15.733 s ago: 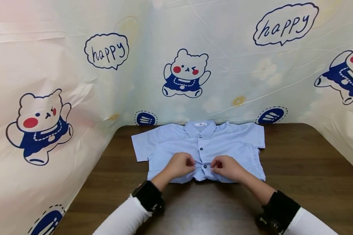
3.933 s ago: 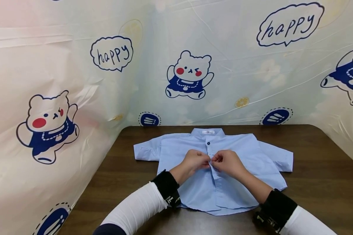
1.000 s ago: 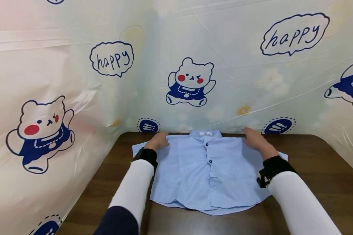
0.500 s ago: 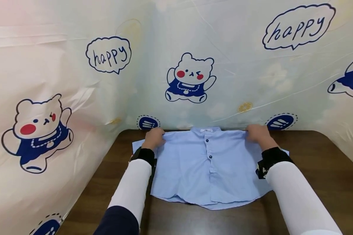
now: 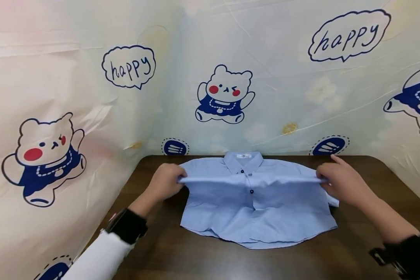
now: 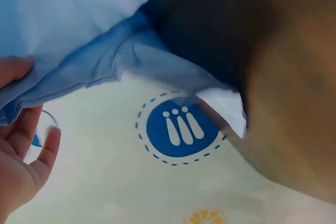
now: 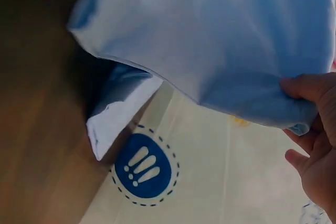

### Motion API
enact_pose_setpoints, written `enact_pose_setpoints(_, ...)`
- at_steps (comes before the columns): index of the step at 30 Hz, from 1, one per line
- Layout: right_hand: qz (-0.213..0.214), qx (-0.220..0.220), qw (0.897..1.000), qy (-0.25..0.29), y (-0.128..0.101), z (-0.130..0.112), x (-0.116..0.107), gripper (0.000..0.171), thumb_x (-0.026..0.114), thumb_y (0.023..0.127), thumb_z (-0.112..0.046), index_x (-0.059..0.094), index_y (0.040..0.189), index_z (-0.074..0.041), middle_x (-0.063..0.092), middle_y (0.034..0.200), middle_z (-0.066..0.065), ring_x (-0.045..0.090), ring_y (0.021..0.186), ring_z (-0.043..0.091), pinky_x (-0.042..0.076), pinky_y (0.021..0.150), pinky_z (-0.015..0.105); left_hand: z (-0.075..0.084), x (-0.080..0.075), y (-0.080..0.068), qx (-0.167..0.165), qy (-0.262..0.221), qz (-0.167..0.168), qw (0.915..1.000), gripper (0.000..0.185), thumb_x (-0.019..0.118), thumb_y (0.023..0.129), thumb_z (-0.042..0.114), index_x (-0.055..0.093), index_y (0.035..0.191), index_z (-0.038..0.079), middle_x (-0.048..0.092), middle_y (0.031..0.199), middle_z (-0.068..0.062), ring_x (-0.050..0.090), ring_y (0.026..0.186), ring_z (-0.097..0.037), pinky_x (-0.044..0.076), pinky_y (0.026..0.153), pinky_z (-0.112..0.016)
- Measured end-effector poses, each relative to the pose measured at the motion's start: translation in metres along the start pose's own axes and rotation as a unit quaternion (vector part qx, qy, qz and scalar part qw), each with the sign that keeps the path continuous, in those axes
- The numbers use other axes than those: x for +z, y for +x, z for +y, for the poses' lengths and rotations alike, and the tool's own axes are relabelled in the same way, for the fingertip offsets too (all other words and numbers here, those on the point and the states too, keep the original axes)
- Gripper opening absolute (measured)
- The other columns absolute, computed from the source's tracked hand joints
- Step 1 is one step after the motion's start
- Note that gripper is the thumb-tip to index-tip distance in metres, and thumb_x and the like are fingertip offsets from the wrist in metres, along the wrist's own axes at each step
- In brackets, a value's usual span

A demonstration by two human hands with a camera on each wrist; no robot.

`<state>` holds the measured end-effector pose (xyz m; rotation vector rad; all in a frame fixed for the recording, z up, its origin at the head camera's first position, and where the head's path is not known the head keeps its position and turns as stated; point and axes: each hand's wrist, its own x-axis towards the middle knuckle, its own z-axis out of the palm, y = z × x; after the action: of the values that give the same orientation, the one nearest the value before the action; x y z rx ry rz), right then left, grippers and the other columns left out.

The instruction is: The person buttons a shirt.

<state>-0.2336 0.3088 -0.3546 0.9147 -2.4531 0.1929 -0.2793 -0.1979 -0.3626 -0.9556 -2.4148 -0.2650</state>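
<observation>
A small light-blue short-sleeved shirt (image 5: 255,206) with dark buttons lies face up on the dark wooden table (image 5: 371,217), collar toward the back wall. My left hand (image 5: 166,182) pinches the shirt at its left shoulder and my right hand (image 5: 339,181) pinches it at the right shoulder. Between them the upper part is lifted off the table into a taut fold. In the left wrist view the fingers (image 6: 21,145) hold bunched blue cloth (image 6: 100,61). The right wrist view shows fingers (image 7: 312,129) gripping the cloth's edge (image 7: 220,40).
A plastic sheet printed with bears (image 5: 224,95) and "happy" bubbles (image 5: 127,66) walls in the table at the back and both sides. Bare table shows in front of the hem (image 5: 231,260) and on the right.
Both hands have drawn back from the far shoulders toward me, lifting the shirt's upper part into a fold. Earlier they were at the button placket.
</observation>
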Motion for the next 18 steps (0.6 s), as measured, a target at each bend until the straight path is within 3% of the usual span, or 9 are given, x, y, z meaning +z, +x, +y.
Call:
enact_pose_setpoints(3,0.032,-0.069,0.997,0.025,-0.023,-0.020,-0.002,0.048,0.084,0.045,0.008,0.056,0.076,-0.016,0.061,0.080,-0.004,0.058,0.075,0.019,0.016,0.117,0.036,0.012,-0.009,-0.028,0.048,-0.011,-0.001,0.9988,0.025,0.081,0.056,-0.005,0.070,0.073,0.009,0.066,0.069,0.002,0.062,0.064,-0.016,0.051,0.062,-0.037)
enact_pose_setpoints(5,0.029,-0.100,0.994,0.034,-0.038,-0.033,0.000,0.053,0.086,0.039,0.004,0.054,0.075,-0.019,0.061,0.086,-0.003,0.057,0.079,0.019,0.027,0.111,0.026,0.020,-0.010,-0.043,0.071,-0.015,-0.016,0.9972,0.026,0.078,0.055,-0.007,0.069,0.070,0.012,0.064,0.066,0.005,0.060,0.061,-0.014,0.049,0.059,-0.035)
enact_pose_setpoints(8,-0.032,-0.101,0.993,0.050,-0.060,-0.052,0.005,0.056,0.091,0.040,-0.003,0.052,0.073,-0.025,0.061,0.095,-0.001,0.056,0.082,0.018,0.047,0.088,0.025,0.030,-0.008,-0.061,0.097,-0.017,-0.046,0.9941,0.026,0.072,0.054,-0.010,0.067,0.066,0.013,0.062,0.064,0.006,0.059,0.060,-0.011,0.048,0.059,-0.034)
enact_pose_setpoints(10,-0.089,-0.088,0.990,0.072,-0.072,-0.062,0.010,0.055,0.093,0.044,-0.006,0.052,0.074,-0.028,0.059,0.098,0.001,0.055,0.082,0.017,0.051,0.069,0.030,0.036,-0.005,-0.071,0.106,-0.020,-0.070,0.9918,0.028,0.068,0.054,-0.012,0.065,0.064,0.014,0.062,0.063,0.007,0.059,0.061,-0.010,0.049,0.060,-0.034)
enact_pose_setpoints(12,-0.138,-0.069,0.983,0.097,-0.084,-0.070,0.016,0.053,0.091,0.051,-0.005,0.050,0.074,-0.030,0.056,0.101,-0.001,0.053,0.083,0.014,0.052,0.066,0.031,0.042,-0.002,-0.079,0.107,-0.022,-0.101,0.9888,0.029,0.067,0.056,-0.013,0.061,0.063,0.015,0.060,0.063,0.008,0.059,0.062,-0.008,0.051,0.065,-0.036)
enact_pose_setpoints(14,-0.152,-0.067,0.979,0.116,-0.094,-0.075,0.023,0.052,0.088,0.054,-0.004,0.049,0.075,-0.031,0.054,0.101,-0.002,0.051,0.084,0.012,0.050,0.065,0.029,0.047,0.000,-0.085,0.100,-0.028,-0.138,0.9850,0.029,0.066,0.057,-0.012,0.056,0.062,0.015,0.056,0.060,0.010,0.054,0.059,-0.005,0.052,0.067,-0.038)
enact_pose_setpoints(18,-0.101,-0.093,0.983,0.118,-0.109,-0.082,0.035,0.052,0.084,0.050,-0.006,0.045,0.074,-0.031,0.050,0.102,-0.004,0.048,0.087,0.010,0.041,0.070,0.018,0.055,0.001,-0.093,0.076,-0.046,-0.193,0.9772,0.029,0.065,0.061,-0.011,0.053,0.063,0.015,0.053,0.061,0.010,0.049,0.058,-0.003,0.052,0.069,-0.038)
